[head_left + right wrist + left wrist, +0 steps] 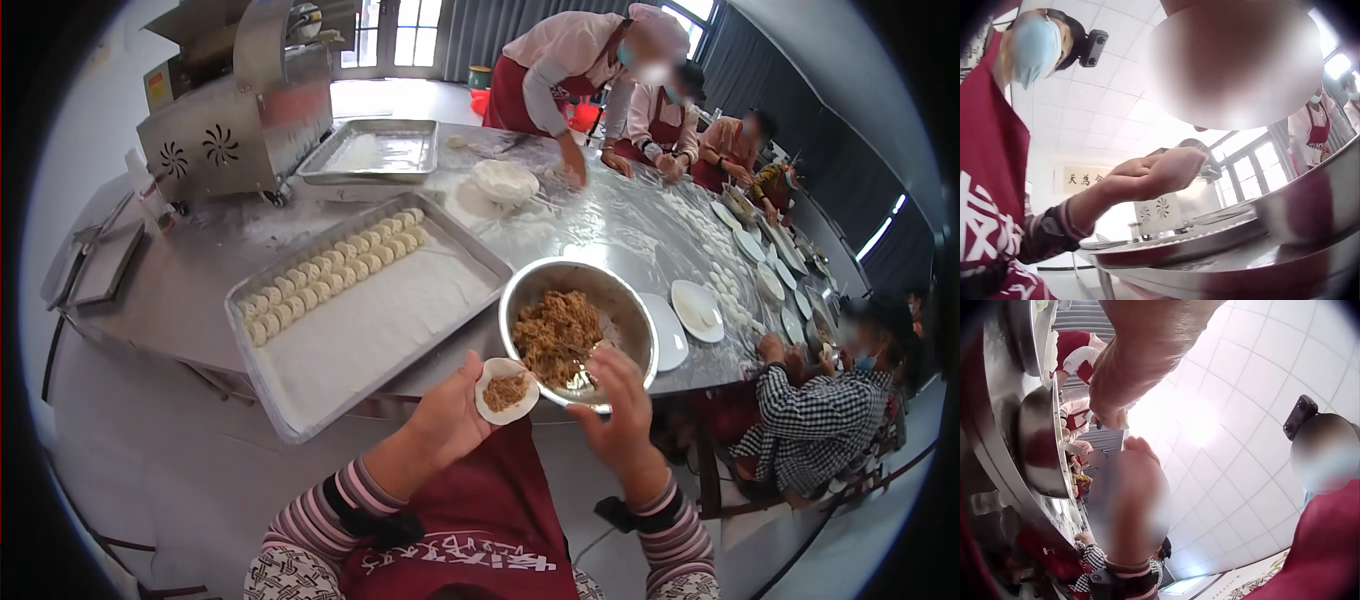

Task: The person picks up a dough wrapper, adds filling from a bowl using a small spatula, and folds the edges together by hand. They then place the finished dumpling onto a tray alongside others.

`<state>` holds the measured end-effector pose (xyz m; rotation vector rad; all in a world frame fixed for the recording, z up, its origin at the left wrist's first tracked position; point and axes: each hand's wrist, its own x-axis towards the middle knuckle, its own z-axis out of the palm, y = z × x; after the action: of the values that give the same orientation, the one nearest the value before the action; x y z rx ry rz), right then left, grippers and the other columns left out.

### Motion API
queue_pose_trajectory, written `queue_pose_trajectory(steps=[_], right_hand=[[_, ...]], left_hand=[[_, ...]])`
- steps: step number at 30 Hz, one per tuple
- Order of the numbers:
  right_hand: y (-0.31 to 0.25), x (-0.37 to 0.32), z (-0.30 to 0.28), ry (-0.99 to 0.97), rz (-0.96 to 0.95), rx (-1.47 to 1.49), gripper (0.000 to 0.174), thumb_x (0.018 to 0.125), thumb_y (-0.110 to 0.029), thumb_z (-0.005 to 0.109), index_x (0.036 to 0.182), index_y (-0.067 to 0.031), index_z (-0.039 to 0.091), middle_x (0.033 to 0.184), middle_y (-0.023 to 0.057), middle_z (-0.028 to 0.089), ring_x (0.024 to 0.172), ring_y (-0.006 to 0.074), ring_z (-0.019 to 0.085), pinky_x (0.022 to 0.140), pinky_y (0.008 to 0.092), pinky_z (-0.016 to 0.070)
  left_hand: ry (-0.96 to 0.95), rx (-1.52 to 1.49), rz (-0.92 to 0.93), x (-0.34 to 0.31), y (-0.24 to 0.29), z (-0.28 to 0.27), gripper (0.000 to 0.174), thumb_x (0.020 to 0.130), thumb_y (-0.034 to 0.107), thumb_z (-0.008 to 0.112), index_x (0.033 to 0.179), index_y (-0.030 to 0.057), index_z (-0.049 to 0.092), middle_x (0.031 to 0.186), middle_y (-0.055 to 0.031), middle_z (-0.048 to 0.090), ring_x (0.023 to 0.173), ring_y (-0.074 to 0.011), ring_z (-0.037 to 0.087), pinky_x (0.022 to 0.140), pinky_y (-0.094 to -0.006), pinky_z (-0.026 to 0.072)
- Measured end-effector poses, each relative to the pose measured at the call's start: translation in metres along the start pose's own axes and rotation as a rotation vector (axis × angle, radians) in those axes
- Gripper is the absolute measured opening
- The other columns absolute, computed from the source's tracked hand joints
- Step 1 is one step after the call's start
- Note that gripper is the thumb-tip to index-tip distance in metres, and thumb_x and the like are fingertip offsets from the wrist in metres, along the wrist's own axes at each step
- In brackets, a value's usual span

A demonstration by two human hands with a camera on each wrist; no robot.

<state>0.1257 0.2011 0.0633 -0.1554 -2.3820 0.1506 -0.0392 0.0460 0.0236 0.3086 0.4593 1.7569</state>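
Note:
My left hand (445, 412) holds a round dumpling wrapper (529, 391) with its face up, the thumb beside its edge. A mound of brown minced filling (506, 392) sits in the wrapper's middle. Over the near right rim of a steel bowl (650, 345) is my right hand (622, 415), thumb apart from the fingers and nothing held between them. Inside the bowl lies more filling (555, 325). A thin metal utensil (572, 348) rests in it, close to the right fingertips; its handle (1072, 448) juts past the rim in the left wrist view.
Left of the bowl, a paper-lined metal tray (350, 400) carries rows of shaped dumplings (335, 270). White plates (697, 310) stand to the right. Behind are a flour mound (505, 183), another tray (370, 150) and a steel machine (235, 130). Several people work around the table.

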Motion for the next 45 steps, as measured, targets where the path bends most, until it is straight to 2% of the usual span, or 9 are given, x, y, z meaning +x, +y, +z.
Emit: queue_pose_trajectory(steps=[11, 13, 18, 22, 24, 28, 32, 36, 45], right_hand=[[-0.062, -0.012, 0.014, 0.024, -0.327, 0.208, 0.018, 0.07, -0.007, 0.073, 0.086, -0.0048, 0.064, 0.109, 0.0141, 0.061, 0.11, 0.0332, 0.057, 0.094, 0.0463, 0.0453], [-0.067, -0.01, 0.02, 0.104, -0.114, 0.392, 0.019, 0.067, -0.002, 0.073, 0.083, -0.0028, 0.063, 0.108, 0.0148, 0.062, 0.109, 0.0339, 0.057, 0.093, 0.0445, 0.0457], [-0.066, -0.013, 0.038, 0.198, 0.094, 0.586, 0.015, 0.069, 0.002, 0.072, 0.082, -0.0019, 0.064, 0.108, 0.0146, 0.062, 0.108, 0.0327, 0.057, 0.09, 0.0395, 0.0464], [-0.076, -0.022, 0.041, 0.275, 0.341, 0.659, 0.024, 0.076, -0.002, 0.072, 0.098, -0.0021, 0.061, 0.101, 0.0101, 0.064, 0.098, 0.0238, 0.061, 0.083, 0.0313, 0.0493], [-0.075, -0.039, 0.048, 0.219, 0.816, 1.025, 0.028, 0.081, -0.005, 0.071, 0.105, -0.002, 0.058, 0.093, 0.0044, 0.064, 0.084, 0.0142, 0.063, 0.073, 0.0247, 0.0505], [-0.07, -0.056, 0.051, -0.127, 0.892, 1.602, 0.019, 0.089, -0.005, 0.062, 0.106, -0.0002, 0.057, 0.087, 0.0013, 0.062, 0.078, 0.0067, 0.06, 0.069, 0.0216, 0.05], [-0.079, -0.058, 0.049, 0.052, 0.847, 1.34, 0.018, 0.089, -0.002, 0.059, 0.107, -0.0003, 0.059, 0.095, 0.0049, 0.064, 0.087, 0.0112, 0.062, 0.073, 0.0261, 0.052], [-0.077, -0.058, 0.044, 0.082, 0.39, 0.604, 0.029, 0.08, 0.006, 0.063, 0.108, -0.0012, 0.062, 0.097, 0.0097, 0.064, 0.089, 0.0201, 0.065, 0.075, 0.0293, 0.0523], [-0.075, -0.061, 0.045, 0.09, 0.638, 0.93, 0.024, 0.077, 0.003, 0.07, 0.1, 0.001, 0.064, 0.092, 0.0109, 0.064, 0.078, 0.0173, 0.065, 0.069, 0.0268, 0.0521]], left_hand=[[-0.094, -0.058, -0.081, -0.033, -0.021, -0.003, 0.046, 0.102, 0.035, 0.03, 0.128, -0.0011, 0.044, 0.122, -0.0113, 0.055, 0.112, -0.0219, 0.055, 0.098, -0.0364, 0.0437], [-0.1, -0.028, -0.091, -0.039, -0.026, 0.001, 0.04, 0.102, 0.029, 0.038, 0.128, -0.0013, 0.044, 0.121, -0.0104, 0.055, 0.11, -0.0194, 0.055, 0.096, -0.0342, 0.0442], [0.031, 0.983, 0.177, -0.053, -0.033, 0.01, 0.035, 0.092, 0.003, 0.049, 0.127, -0.0019, 0.046, 0.117, -0.0075, 0.055, 0.108, -0.0135, 0.054, 0.094, -0.0295, 0.0458], [0.115, 0.643, 0.293, -0.05, -0.041, 0.009, 0.034, 0.094, 0.005, 0.05, 0.127, -0.0022, 0.045, 0.119, -0.0109, 0.056, 0.108, -0.0162, 0.056, 0.095, -0.031, 0.0475], [0.112, 0.661, 0.344, -0.05, -0.039, 0.01, 0.037, 0.094, 0.007, 0.052, 0.129, -0.0022, 0.044, 0.123, -0.0125, 0.055, 0.109, -0.0166, 0.056, 0.095, -0.0305, 0.0467], [0.126, 0.713, 0.263, -0.051, -0.044, 0.014, 0.044, 0.093, 0.008, 0.054, 0.134, -0.0025, 0.041, 0.124, -0.0122, 0.056, 0.11, -0.0156, 0.056, 0.094, -0.0287, 0.0453], [0.112, 0.943, 0.22, -0.049, -0.048, 0.008, 0.046, 0.091, 0.007, 0.058, 0.134, -0.0022, 0.043, 0.122, -0.0104, 0.058, 0.108, -0.0138, 0.056, 0.093, -0.0274, 0.0453], [0.124, 0.946, 0.307, -0.047, -0.058, -0.001, 0.041, 0.088, 0.004, 0.062, 0.127, -0.0025, 0.05, 0.115, -0.0097, 0.062, 0.105, -0.0132, 0.058, 0.09, -0.0257, 0.0466], [0.196, 0.97, 0.382, -0.048, -0.056, -0.004, 0.031, 0.088, 0.002, 0.061, 0.119, 0.0, 0.057, 0.109, -0.0066, 0.064, 0.101, -0.0124, 0.059, 0.087, -0.0261, 0.0482]])
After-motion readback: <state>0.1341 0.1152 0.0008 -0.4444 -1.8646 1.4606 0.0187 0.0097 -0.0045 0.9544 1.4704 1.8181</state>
